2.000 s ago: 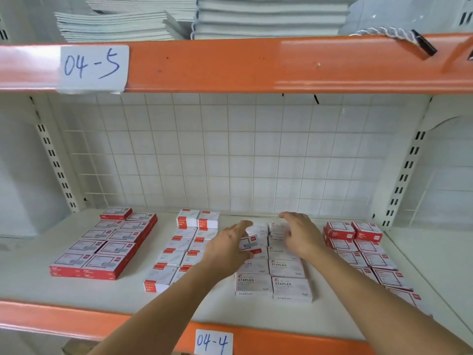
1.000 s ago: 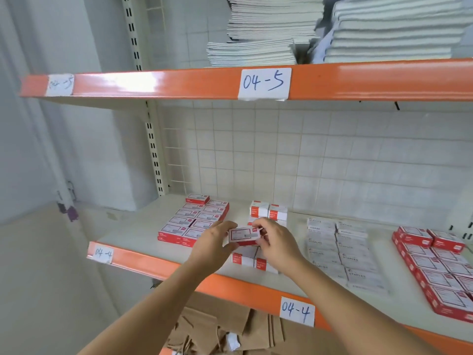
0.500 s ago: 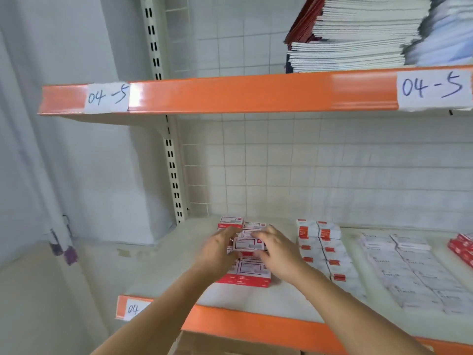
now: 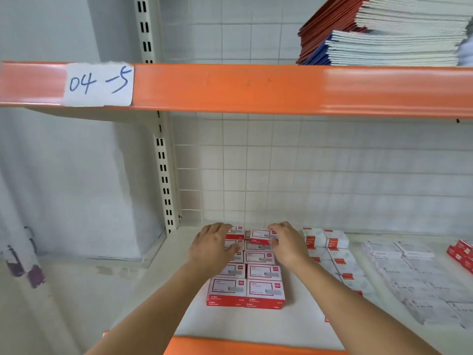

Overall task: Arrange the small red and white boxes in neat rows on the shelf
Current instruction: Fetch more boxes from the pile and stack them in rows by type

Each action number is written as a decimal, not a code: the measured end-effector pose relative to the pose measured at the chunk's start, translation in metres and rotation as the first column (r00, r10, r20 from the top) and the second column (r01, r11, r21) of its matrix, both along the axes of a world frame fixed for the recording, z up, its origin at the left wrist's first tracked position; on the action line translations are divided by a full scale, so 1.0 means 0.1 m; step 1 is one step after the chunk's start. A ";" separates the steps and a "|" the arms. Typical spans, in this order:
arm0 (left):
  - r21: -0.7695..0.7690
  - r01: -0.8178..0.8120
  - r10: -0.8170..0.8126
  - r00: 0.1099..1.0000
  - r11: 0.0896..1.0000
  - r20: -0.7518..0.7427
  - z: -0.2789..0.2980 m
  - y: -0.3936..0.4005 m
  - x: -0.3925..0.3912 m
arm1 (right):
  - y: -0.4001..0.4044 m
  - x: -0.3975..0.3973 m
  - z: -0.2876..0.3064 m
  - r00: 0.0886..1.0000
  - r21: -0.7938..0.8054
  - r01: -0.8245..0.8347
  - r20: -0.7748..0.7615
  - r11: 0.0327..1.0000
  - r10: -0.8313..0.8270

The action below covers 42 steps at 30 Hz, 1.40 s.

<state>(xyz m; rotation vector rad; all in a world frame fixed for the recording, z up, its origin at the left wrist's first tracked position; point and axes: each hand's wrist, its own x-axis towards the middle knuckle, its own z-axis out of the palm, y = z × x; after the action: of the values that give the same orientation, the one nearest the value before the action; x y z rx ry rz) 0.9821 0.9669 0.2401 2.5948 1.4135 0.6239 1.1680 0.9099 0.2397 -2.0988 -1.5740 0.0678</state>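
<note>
My right hand (image 4: 288, 245) has its fingers (image 4: 273, 233) curled narrowly round a small red and white box (image 4: 261, 236), pinching it just above the far end of the block's right column. My left hand (image 4: 211, 248) lies with fingers relaxed and fairly wide, resting flat on the left column of the red and white boxes (image 4: 265, 288), covering several of them. That block sits two wide in neat rows on the white shelf (image 4: 245, 324), running from 6 o'clock toward 12 o'clock from where I look. At 3 o'clock of the block lie mostly white boxes with red ends (image 4: 332, 252), then pale staple boxes (image 4: 414, 278) further out. At 12 o'clock overhead I see the orange shelf edge (image 4: 281, 89) with a paper label (image 4: 98, 84) reading 04-5, and stacked notebooks (image 4: 399, 39) at 1 o'clock.
</note>
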 end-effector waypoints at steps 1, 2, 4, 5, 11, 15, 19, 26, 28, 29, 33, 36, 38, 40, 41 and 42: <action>0.007 -0.004 0.004 1.000 1.000 -0.007 0.00 0.03 0.00 | 0.04 0.00 0.00 1.000 0.001 0.009 -0.005 1.000 -0.009; 0.013 -0.007 0.008 1.000 1.000 -0.014 -0.01 0.06 0.00 | 0.08 -0.01 0.00 1.000 0.000 0.008 -0.006 1.000 -0.008; 0.017 -0.007 0.008 0.999 1.000 -0.042 -0.03 0.10 -0.01 | 0.14 -0.01 -0.01 1.000 -0.004 -0.006 -0.004 1.000 0.006; 0.018 -0.010 0.011 0.998 1.000 -0.061 -0.04 0.11 -0.01 | 0.17 -0.01 -0.01 1.000 -0.007 -0.011 -0.004 1.000 0.011; 0.016 -0.021 0.023 0.991 1.000 -0.131 -0.04 0.16 -0.05 | 0.25 -0.01 -0.05 1.000 -0.026 -0.014 -0.012 1.000 0.014; 0.008 -0.012 0.013 0.991 1.000 -0.133 -0.02 0.12 -0.01 | 0.21 -0.02 -0.02 0.999 0.008 0.005 0.044 1.000 -0.005; 0.042 0.038 -0.034 0.994 0.998 -0.102 0.04 0.02 0.10 | 0.05 -0.05 0.04 0.985 0.064 -0.003 0.174 0.998 -0.009; 0.042 0.227 -0.222 0.969 0.973 -0.106 0.06 -0.26 0.53 | -0.56 0.19 0.14 0.954 -0.002 0.047 0.295 0.999 -0.045; 0.033 0.284 -0.278 0.954 0.958 -0.114 0.06 -0.42 0.74 | -0.83 0.33 0.13 0.942 -0.019 0.080 0.327 0.997 -0.070; 0.028 0.315 -0.310 0.943 0.949 -0.122 0.06 -0.52 0.84 | -0.96 0.42 0.12 0.933 -0.025 0.101 0.348 0.995 -0.086; 0.001 0.438 -0.433 0.889 0.899 -0.147 0.08 -0.94 1.30 | -1.58 0.82 0.11 0.911 -0.050 0.249 0.350 0.967 -0.217; -0.006 0.510 -0.503 0.848 0.860 -0.169 0.12 -1.27 1.70 | -2.10 1.18 0.10 0.885 -0.073 0.353 0.350 0.933 -0.308; -0.015 0.562 -0.556 0.813 0.827 -0.175 0.12 -1.54 1.99 | -2.49 1.42 0.09 0.862 -0.081 0.416 0.353 0.906 -0.365; -0.031 0.610 -0.604 0.775 0.792 -0.186 0.12 -1.85 2.29 | -2.89 1.66 0.09 0.840 -0.092 0.474 0.346 0.876 -0.418; -0.036 0.630 -0.624 0.758 0.776 -0.191 0.12 -2.03 2.45 | -3.10 1.78 0.09 0.830 -0.098 0.497 0.342 0.862 -0.440; -0.043 0.647 -0.641 0.743 0.762 -0.192 0.12 -2.19 2.59 | -3.28 1.89 0.09 0.824 -0.106 0.514 0.336 0.851 -0.456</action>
<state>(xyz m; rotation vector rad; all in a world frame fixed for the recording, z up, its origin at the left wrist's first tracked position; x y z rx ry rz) 1.2411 0.7475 0.2517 2.9555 0.4311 0.2821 1.3571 0.5816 0.2486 -2.7132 -1.1613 -0.3048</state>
